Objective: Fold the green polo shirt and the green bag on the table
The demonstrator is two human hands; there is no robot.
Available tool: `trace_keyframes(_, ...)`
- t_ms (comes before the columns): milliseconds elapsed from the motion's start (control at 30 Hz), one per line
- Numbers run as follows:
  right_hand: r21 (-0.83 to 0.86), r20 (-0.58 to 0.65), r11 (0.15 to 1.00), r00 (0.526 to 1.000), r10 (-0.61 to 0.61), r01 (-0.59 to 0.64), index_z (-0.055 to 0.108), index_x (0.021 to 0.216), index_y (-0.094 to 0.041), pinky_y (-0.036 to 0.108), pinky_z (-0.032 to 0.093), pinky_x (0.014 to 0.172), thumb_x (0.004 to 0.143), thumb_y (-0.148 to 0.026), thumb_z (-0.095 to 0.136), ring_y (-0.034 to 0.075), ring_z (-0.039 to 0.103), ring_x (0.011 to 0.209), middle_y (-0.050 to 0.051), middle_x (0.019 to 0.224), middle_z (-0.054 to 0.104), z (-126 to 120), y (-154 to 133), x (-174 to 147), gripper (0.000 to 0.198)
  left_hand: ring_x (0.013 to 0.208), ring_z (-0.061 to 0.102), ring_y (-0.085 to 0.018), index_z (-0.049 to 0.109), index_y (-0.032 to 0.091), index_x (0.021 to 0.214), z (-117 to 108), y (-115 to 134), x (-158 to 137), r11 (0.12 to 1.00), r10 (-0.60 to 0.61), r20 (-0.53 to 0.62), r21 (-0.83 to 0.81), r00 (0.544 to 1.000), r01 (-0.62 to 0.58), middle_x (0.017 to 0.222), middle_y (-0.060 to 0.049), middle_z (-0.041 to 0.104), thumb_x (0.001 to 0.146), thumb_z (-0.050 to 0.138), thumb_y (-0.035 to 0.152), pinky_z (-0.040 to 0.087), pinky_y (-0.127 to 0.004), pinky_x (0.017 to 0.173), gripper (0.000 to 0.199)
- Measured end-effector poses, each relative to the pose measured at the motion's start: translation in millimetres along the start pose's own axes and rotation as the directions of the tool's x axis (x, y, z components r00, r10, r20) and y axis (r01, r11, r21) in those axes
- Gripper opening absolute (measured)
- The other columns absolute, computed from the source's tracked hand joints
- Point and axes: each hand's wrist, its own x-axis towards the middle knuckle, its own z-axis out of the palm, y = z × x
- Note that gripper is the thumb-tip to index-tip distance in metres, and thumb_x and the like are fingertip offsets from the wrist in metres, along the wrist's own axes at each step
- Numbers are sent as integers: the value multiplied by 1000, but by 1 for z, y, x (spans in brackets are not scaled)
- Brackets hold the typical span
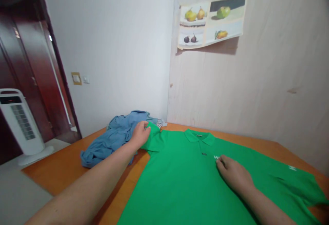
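A green polo shirt (177, 180) lies spread out with its collar at the far side, a short button placket and small white marks on the chest and one sleeve. My left hand (141, 134) is closed on the edge of the sleeve at the left, which is lifted a little and creased. On the chest, beside the white mark, my right hand (235, 173) has its fingers curled together against the fabric. The cloth around that hand lies mostly flat. The sleeve at the far right is rumpled.
A heap of blue clothes (113, 141) sits at the left, behind my left forearm. The orange-brown table (59, 161) meets the walls at the back. A white tower fan (24, 125) stands on the floor by dark red doors. Fruit pictures (212, 23) hang on the wall.
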Motion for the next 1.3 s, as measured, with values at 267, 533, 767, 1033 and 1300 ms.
trace_keyframes(267, 43, 60, 999, 998, 0, -2, 63, 90, -25, 32, 36, 61, 94, -50, 33, 27, 67, 80, 8, 86, 71, 2, 6, 3, 40, 86, 65, -19, 64, 16, 96, -14, -15, 2, 972, -224, 25, 75, 974, 221, 91, -5, 70, 83, 58, 29, 45, -24, 66, 19)
trace_keyframes(533, 75, 25, 997, 1000, -2, 0, 67, 89, -25, 31, 39, 63, 93, -49, 38, 26, 66, 80, 9, 88, 71, 2, 6, 3, 38, 71, 61, -17, 61, 19, 82, 0, -18, 0, 949, -284, 91, 165, 954, 267, 72, 0, 64, 76, 65, 35, 37, -23, 53, 17)
trace_keyframes(767, 51, 51, 999, 999, -8, 5, 64, 90, -25, 30, 36, 61, 95, -52, 33, 26, 66, 82, 8, 87, 71, 5, 8, 6, 40, 61, 59, -16, 61, 19, 70, 6, -12, -2, 963, -251, 184, 144, 950, 227, 64, -1, 63, 75, 67, 34, 36, -23, 50, 17)
trace_keyframes(1033, 52, 51, 999, 999, -3, 1, 62, 88, -25, 31, 35, 61, 95, -52, 33, 26, 67, 84, 8, 89, 71, 1, 3, 4, 41, 62, 58, -16, 65, 17, 77, 0, 14, 14, 992, -86, 211, 108, 974, 64, 64, 0, 63, 82, 60, 34, 40, -23, 53, 19)
trace_keyframes(1300, 32, 23, 999, 1000, 2, -2, 60, 90, -25, 30, 32, 59, 96, -49, 32, 25, 66, 84, 7, 92, 72, -1, -1, 3, 38, 74, 59, -17, 65, 17, 78, 2, 71, 21, 962, 122, 309, 196, 943, -188, 77, -3, 67, 89, 53, 31, 42, -26, 66, 21)
